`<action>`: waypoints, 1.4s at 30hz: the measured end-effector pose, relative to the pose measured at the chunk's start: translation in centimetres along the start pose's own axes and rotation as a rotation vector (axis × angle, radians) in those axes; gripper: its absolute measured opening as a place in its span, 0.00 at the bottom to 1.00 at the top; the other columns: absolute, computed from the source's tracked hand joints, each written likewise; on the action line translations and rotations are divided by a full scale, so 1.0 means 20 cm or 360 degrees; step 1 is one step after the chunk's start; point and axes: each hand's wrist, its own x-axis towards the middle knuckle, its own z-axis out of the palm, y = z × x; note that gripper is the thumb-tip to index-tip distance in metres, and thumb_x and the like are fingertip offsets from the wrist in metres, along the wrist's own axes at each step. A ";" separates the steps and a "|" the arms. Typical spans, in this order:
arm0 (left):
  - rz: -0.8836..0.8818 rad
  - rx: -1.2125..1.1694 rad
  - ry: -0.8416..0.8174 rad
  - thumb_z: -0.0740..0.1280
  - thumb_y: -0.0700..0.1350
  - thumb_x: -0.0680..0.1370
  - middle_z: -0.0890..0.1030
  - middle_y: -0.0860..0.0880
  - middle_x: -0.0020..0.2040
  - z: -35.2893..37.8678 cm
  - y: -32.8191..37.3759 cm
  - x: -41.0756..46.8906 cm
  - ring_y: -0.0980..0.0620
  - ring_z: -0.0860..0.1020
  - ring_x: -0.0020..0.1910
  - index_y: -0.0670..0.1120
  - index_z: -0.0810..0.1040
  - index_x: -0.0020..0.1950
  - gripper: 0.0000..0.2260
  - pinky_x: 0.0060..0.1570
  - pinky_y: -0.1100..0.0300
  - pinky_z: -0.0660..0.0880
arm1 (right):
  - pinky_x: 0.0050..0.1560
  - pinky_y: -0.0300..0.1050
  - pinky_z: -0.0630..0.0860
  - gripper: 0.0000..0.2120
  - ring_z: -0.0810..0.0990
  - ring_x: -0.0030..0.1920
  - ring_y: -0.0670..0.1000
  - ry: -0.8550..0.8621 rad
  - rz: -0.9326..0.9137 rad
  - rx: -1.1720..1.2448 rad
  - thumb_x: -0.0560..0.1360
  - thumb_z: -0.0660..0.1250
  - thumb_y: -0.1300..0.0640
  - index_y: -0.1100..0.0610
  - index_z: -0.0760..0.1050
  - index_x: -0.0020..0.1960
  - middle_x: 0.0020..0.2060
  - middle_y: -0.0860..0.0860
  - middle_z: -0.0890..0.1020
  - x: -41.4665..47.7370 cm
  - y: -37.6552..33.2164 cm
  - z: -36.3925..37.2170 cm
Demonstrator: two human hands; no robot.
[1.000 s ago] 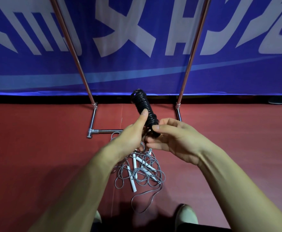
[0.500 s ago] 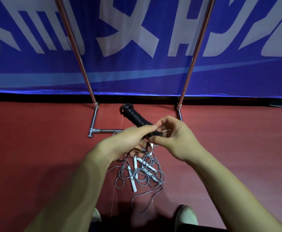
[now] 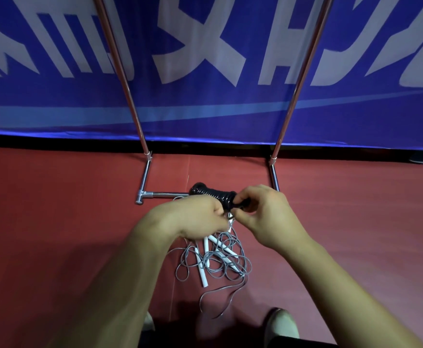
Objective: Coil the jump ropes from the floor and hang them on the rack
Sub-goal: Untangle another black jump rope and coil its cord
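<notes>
Head | black coiled rope (image 3: 213,196) overlaps rack (image 3: 165,194) crossbar | grey ropes (image 3: 201,270) tangled beneath

One view only, worn on the head: it looked forward and steeply down, the left hand (image 3: 195,218) and right hand (image 3: 264,217) close under the lens at centre, red floor (image 3: 54,222) beneath them, the rack (image 3: 146,173) and blue banner (image 3: 205,111) farther ahead, up top.
</notes>
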 end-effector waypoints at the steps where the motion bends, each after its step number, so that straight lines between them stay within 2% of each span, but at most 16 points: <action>1: 0.0049 0.0170 0.0033 0.68 0.54 0.77 0.74 0.51 0.32 -0.02 0.00 -0.02 0.49 0.71 0.30 0.49 0.75 0.40 0.11 0.34 0.57 0.69 | 0.44 0.39 0.74 0.06 0.78 0.40 0.46 -0.0010 0.0030 -0.0011 0.69 0.76 0.57 0.51 0.82 0.46 0.40 0.48 0.80 0.00 0.01 -0.01; 5: 0.0305 0.0470 0.0163 0.66 0.53 0.80 0.74 0.55 0.44 -0.05 0.00 -0.04 0.51 0.76 0.45 0.53 0.77 0.44 0.07 0.51 0.53 0.75 | 0.41 0.39 0.74 0.05 0.79 0.38 0.47 -0.0138 0.0081 -0.0020 0.69 0.75 0.56 0.49 0.82 0.44 0.39 0.47 0.82 0.00 0.02 -0.02; 8: 0.0430 0.0395 0.0272 0.65 0.54 0.81 0.74 0.56 0.49 -0.06 -0.04 -0.02 0.53 0.77 0.51 0.57 0.79 0.47 0.06 0.58 0.48 0.74 | 0.42 0.43 0.76 0.04 0.80 0.37 0.48 -0.0302 0.0094 0.0080 0.71 0.75 0.56 0.49 0.82 0.42 0.36 0.48 0.83 0.00 0.02 -0.04; 14: 0.0511 -0.0267 0.0311 0.75 0.54 0.75 0.84 0.54 0.38 -0.06 -0.11 0.03 0.52 0.81 0.38 0.52 0.86 0.45 0.07 0.45 0.53 0.78 | 0.44 0.49 0.75 0.07 0.77 0.36 0.50 -0.0690 0.0201 0.0723 0.73 0.75 0.64 0.53 0.84 0.40 0.33 0.56 0.83 0.00 0.04 -0.12; 17: 0.0482 -0.0506 0.0096 0.74 0.50 0.76 0.83 0.55 0.36 -0.03 -0.10 0.05 0.60 0.78 0.36 0.49 0.85 0.44 0.06 0.42 0.64 0.74 | 0.46 0.45 0.77 0.08 0.80 0.38 0.50 -0.0819 0.0221 0.0918 0.73 0.73 0.68 0.57 0.84 0.42 0.35 0.56 0.84 -0.02 0.03 -0.14; 19: 0.0389 -0.0772 -0.0094 0.69 0.46 0.79 0.81 0.55 0.34 -0.01 -0.09 0.04 0.60 0.76 0.32 0.49 0.82 0.43 0.06 0.35 0.68 0.73 | 0.46 0.44 0.79 0.06 0.81 0.39 0.51 -0.0862 0.0222 0.1021 0.74 0.72 0.69 0.60 0.84 0.44 0.36 0.56 0.85 -0.02 0.03 -0.16; 22: 0.0244 -0.1257 -0.0382 0.63 0.48 0.82 0.79 0.54 0.33 0.03 -0.06 0.02 0.58 0.77 0.30 0.51 0.80 0.38 0.14 0.29 0.66 0.73 | 0.45 0.41 0.78 0.03 0.80 0.38 0.51 -0.0796 0.0206 0.1172 0.76 0.70 0.68 0.63 0.81 0.46 0.36 0.55 0.83 -0.02 0.03 -0.18; 25: 0.0280 -0.1482 -0.0442 0.63 0.53 0.79 0.84 0.43 0.41 0.03 -0.02 0.01 0.43 0.85 0.39 0.49 0.80 0.42 0.12 0.37 0.55 0.82 | 0.42 0.41 0.77 0.02 0.79 0.37 0.51 -0.0643 0.0217 0.1386 0.76 0.69 0.65 0.63 0.78 0.48 0.37 0.53 0.82 -0.01 0.03 -0.19; 27: 0.0290 -0.1544 -0.0344 0.65 0.55 0.77 0.84 0.38 0.45 0.03 0.01 0.00 0.39 0.85 0.40 0.46 0.81 0.47 0.13 0.39 0.50 0.83 | 0.39 0.40 0.75 0.06 0.76 0.35 0.51 -0.0552 0.0230 0.1521 0.74 0.69 0.61 0.61 0.76 0.50 0.37 0.54 0.80 0.01 0.02 -0.19; 30: 0.0344 -0.1586 -0.0111 0.64 0.53 0.79 0.84 0.40 0.44 0.04 0.05 0.02 0.41 0.84 0.38 0.42 0.79 0.53 0.15 0.38 0.50 0.82 | 0.39 0.39 0.72 0.09 0.74 0.35 0.48 -0.0361 0.0283 0.1571 0.74 0.72 0.61 0.58 0.73 0.51 0.37 0.52 0.80 0.02 0.02 -0.17; 32: 0.0419 -0.1560 0.0129 0.64 0.50 0.82 0.83 0.43 0.41 0.06 0.07 0.04 0.44 0.83 0.36 0.42 0.78 0.52 0.12 0.31 0.56 0.80 | 0.43 0.41 0.74 0.08 0.77 0.39 0.50 -0.0216 0.0344 0.1577 0.75 0.71 0.59 0.57 0.75 0.53 0.41 0.52 0.82 0.03 0.00 -0.15; 34: 0.0485 -0.1362 0.0495 0.64 0.51 0.83 0.82 0.46 0.39 0.08 0.08 0.07 0.48 0.81 0.36 0.43 0.79 0.49 0.12 0.33 0.56 0.79 | 0.47 0.47 0.76 0.08 0.79 0.46 0.52 -0.0132 0.0515 0.1620 0.80 0.67 0.55 0.56 0.78 0.57 0.46 0.52 0.84 0.02 -0.04 -0.10; 36: 0.0506 -0.1064 0.0827 0.65 0.57 0.80 0.78 0.50 0.36 0.10 0.09 0.10 0.51 0.77 0.36 0.44 0.78 0.45 0.16 0.40 0.49 0.77 | 0.45 0.46 0.78 0.14 0.81 0.49 0.52 -0.0254 0.0722 0.1815 0.83 0.60 0.48 0.54 0.78 0.62 0.49 0.52 0.85 0.00 -0.11 -0.06; 38: 0.0449 -0.0857 0.1067 0.64 0.57 0.81 0.75 0.52 0.32 0.13 0.11 0.11 0.53 0.73 0.33 0.44 0.75 0.43 0.17 0.38 0.50 0.74 | 0.45 0.46 0.80 0.17 0.83 0.50 0.52 -0.0412 0.0748 0.2096 0.83 0.59 0.47 0.54 0.76 0.66 0.53 0.53 0.85 -0.01 -0.17 -0.03; 39: 0.0418 -0.0795 0.1136 0.64 0.56 0.82 0.76 0.51 0.31 0.13 0.13 0.10 0.53 0.72 0.32 0.45 0.75 0.42 0.16 0.37 0.52 0.73 | 0.44 0.48 0.81 0.17 0.83 0.49 0.54 -0.0415 0.0712 0.2140 0.83 0.60 0.47 0.54 0.75 0.67 0.54 0.55 0.84 -0.02 -0.18 -0.02; 42: 0.0456 -0.0766 0.1111 0.63 0.54 0.83 0.82 0.54 0.36 0.12 0.15 0.09 0.58 0.78 0.35 0.48 0.79 0.45 0.13 0.40 0.59 0.74 | 0.32 0.45 0.76 0.13 0.77 0.32 0.56 -0.0217 0.0635 0.1822 0.82 0.62 0.47 0.52 0.77 0.62 0.44 0.58 0.81 -0.01 -0.16 -0.02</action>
